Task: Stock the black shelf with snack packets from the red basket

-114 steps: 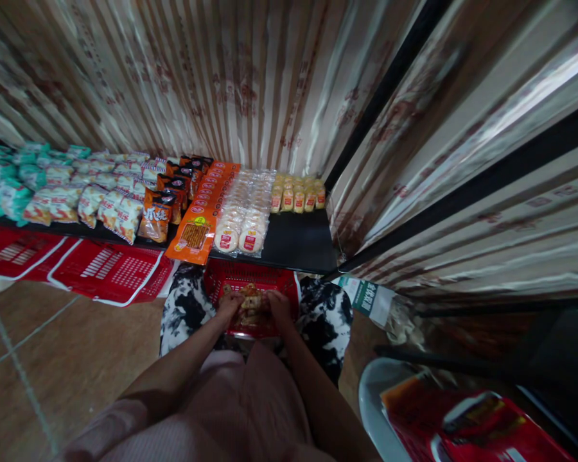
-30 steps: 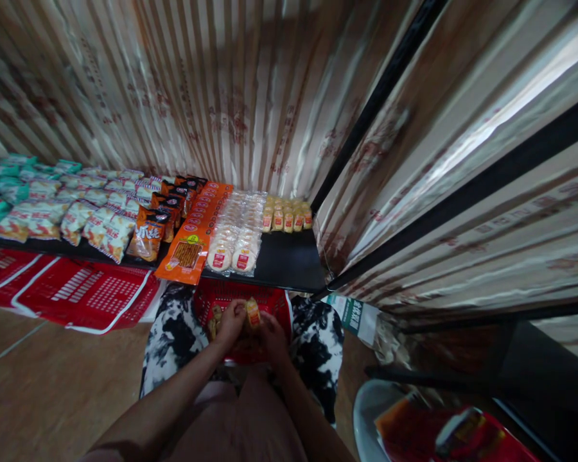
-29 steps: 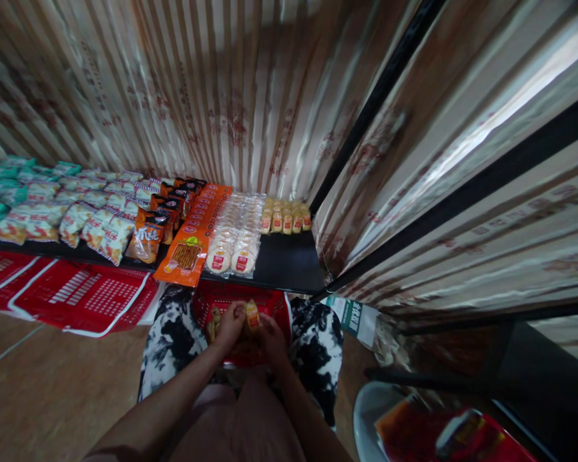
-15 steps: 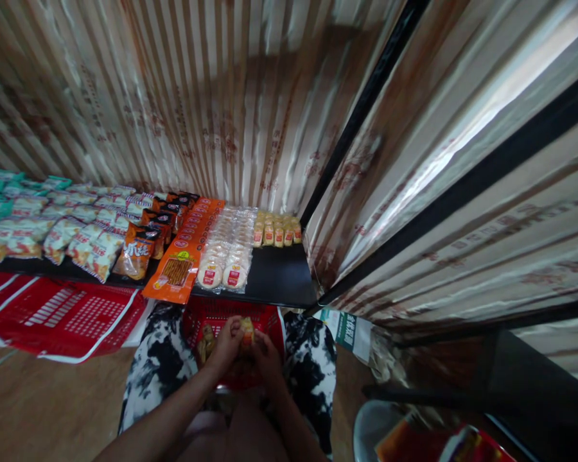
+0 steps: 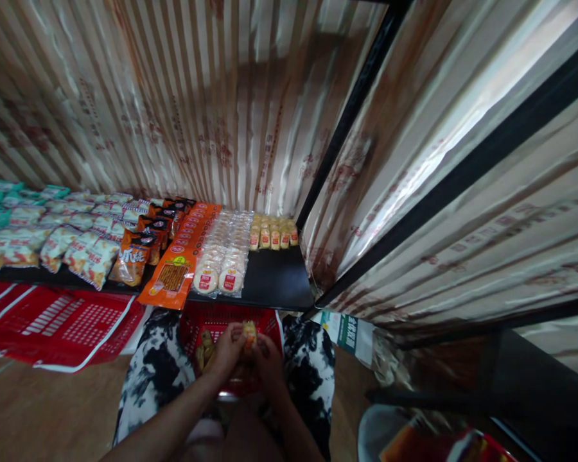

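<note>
Nearest the camera, both hands meet over the red basket (image 5: 270, 319) that sits between the person's knees. The left hand (image 5: 226, 351) is closed around a small yellow snack packet (image 5: 249, 333), lifting it just above the basket rim, and the right hand (image 5: 268, 357) touches the packet from the other side, fingers curled in; whether it grips anything of its own I cannot tell. More packets (image 5: 203, 348) lie in the basket. The packet looks light, soft and crinkly, likely a little slippery in its wrapper and easy to crush, so pinching it by the sealed edges seems the safest hold.

Beyond the knees, the black shelf (image 5: 279, 282) carries a matching row of yellow packets (image 5: 272, 234) at the back, with round cakes (image 5: 224, 253) and an orange pack (image 5: 178, 266) beside them.

Compared with 3.8 seconds ago, the hands are no longer down among the contents: one packet is now raised. The view has also tilted upward.
</note>
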`<state>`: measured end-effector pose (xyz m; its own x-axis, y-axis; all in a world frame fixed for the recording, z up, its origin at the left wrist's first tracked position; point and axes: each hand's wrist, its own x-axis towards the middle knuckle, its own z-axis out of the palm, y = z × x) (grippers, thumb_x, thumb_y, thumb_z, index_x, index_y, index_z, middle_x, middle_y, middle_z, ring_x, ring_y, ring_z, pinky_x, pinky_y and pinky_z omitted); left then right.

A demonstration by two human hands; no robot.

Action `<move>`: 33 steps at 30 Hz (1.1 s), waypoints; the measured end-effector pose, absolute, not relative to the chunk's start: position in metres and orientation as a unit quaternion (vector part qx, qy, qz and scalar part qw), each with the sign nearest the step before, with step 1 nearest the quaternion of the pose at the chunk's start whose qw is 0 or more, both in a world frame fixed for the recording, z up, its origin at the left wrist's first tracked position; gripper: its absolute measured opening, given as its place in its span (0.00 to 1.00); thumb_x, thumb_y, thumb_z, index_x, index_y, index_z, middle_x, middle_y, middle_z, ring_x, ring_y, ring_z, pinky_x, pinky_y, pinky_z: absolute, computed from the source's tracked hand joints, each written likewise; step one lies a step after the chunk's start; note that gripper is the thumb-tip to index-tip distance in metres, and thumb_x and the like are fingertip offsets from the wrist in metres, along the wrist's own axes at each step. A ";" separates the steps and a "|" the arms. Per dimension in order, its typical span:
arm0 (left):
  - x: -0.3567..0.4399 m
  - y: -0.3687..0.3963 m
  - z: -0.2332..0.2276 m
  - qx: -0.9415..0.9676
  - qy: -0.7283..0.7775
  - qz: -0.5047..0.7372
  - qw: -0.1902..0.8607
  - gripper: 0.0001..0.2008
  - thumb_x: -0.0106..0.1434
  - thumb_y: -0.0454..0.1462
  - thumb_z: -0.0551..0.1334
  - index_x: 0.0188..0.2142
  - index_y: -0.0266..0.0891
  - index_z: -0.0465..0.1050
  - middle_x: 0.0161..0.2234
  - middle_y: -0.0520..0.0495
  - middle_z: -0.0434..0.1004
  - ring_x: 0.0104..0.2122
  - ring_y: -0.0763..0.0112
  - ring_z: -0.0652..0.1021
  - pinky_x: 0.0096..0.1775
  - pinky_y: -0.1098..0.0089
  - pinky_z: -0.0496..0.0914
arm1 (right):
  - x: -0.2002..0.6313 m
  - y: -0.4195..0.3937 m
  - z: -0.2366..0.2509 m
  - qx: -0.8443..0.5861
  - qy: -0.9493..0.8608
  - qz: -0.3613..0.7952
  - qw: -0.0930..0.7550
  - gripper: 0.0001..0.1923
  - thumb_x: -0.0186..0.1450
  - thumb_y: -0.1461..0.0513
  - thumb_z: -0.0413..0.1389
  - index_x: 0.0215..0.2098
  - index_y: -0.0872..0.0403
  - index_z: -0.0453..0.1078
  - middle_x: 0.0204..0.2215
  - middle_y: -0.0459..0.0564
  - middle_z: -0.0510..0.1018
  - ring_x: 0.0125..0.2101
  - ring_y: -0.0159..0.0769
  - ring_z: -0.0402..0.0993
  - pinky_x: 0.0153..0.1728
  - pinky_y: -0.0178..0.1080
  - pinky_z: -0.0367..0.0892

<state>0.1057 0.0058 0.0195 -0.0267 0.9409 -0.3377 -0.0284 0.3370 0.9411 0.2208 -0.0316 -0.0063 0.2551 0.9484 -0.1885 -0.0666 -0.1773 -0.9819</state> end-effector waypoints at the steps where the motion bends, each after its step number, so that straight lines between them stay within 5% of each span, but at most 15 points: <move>1: 0.106 0.006 0.021 0.397 0.583 0.417 0.574 0.12 0.49 0.41 0.66 0.31 0.38 0.67 0.31 0.46 0.78 0.33 0.67 0.78 0.39 0.68 0.71 | 0.221 -0.031 -0.005 -0.604 -0.378 0.470 0.521 0.17 0.53 0.51 0.59 0.37 0.51 0.73 0.37 0.52 0.80 0.40 0.46 0.76 0.44 0.46 0.70; 16: 0.110 0.004 0.047 0.431 0.595 0.397 0.550 0.06 0.51 0.38 0.61 0.30 0.39 0.70 0.29 0.50 0.77 0.32 0.68 0.77 0.37 0.71 0.69 | 0.224 -0.030 0.026 -0.672 -0.531 0.268 0.441 0.10 0.58 0.60 0.53 0.38 0.52 0.69 0.36 0.50 0.73 0.37 0.38 0.71 0.42 0.40 0.67; 33: 0.107 0.010 0.030 0.397 0.555 0.428 0.592 0.10 0.51 0.42 0.61 0.31 0.39 0.69 0.27 0.49 0.76 0.28 0.69 0.76 0.32 0.72 0.68 | 0.222 -0.022 0.022 -0.680 -0.531 0.262 0.433 0.12 0.59 0.59 0.52 0.39 0.52 0.70 0.36 0.50 0.75 0.37 0.38 0.73 0.40 0.39 0.69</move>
<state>0.1071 0.0098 0.0303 0.0175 0.9478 -0.3184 -0.0655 0.3188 0.9455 0.2223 -0.0217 0.0219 0.2996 0.9484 0.1044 0.4949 -0.0609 -0.8668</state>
